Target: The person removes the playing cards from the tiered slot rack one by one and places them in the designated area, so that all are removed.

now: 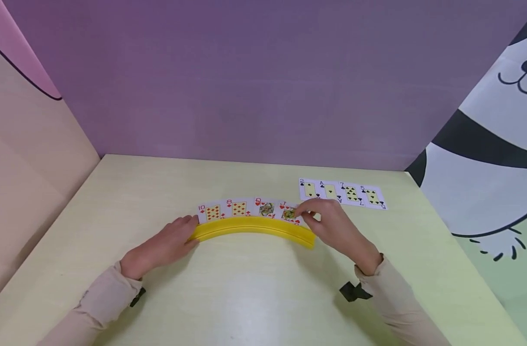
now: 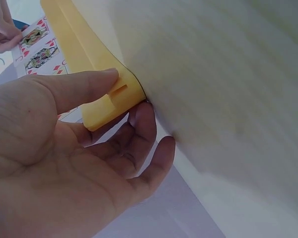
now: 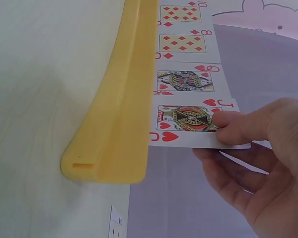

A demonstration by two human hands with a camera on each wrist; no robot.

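A curved yellow card holder (image 1: 246, 224) stands on the table with a row of playing cards upright in its slot. From the left they are the ten of diamonds (image 1: 212, 212), the eight of diamonds (image 1: 239, 208), the queen of hearts (image 3: 186, 80) and the jack of hearts (image 3: 186, 119). My left hand (image 1: 166, 242) grips the holder's left end, thumb on the near face and fingers behind. At the other end, my right hand (image 1: 334, 228) pinches the jack's upper outer corner between thumb and fingers. The jack's lower edge sits at the holder's slot.
Behind my right hand, a row of black-suit cards (image 1: 351, 193) lies face up on the table (image 1: 229, 298): two, ace, seven and five. A purple wall (image 1: 255, 86) borders the table's far edge, with a printed panel (image 1: 484, 144) on the right.
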